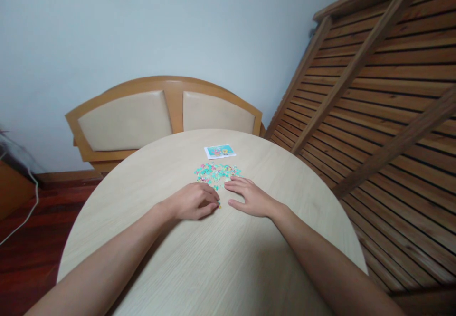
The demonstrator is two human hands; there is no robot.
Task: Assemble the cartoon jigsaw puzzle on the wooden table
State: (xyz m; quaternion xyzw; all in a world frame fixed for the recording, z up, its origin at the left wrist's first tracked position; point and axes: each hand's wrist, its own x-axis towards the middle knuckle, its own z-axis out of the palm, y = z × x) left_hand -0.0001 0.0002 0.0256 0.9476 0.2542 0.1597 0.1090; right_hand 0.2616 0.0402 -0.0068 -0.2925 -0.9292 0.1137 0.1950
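Observation:
A loose heap of tiny teal, pink and yellow jigsaw puzzle pieces (214, 172) lies on the round pale wooden table (228, 268). In front of the heap, my left hand (197, 201) is closed, its thumb and fingertips pinched at a small puzzle piece (220, 205) that partly shows beside them. My right hand (251, 197) rests near the heap's right front side, fingers stretched out and thumb apart, holding nothing. Just beyond the heap lies a picture card (221, 151) with a teal ground and pink and yellow cartoon figures.
Behind the table stands a wooden headboard (173, 109) with two cream padded panels, against a pale wall (160, 26). A large slatted wooden frame (374, 97) leans along the right side. A white cable (35, 197) hangs down at the left over the dark red floor.

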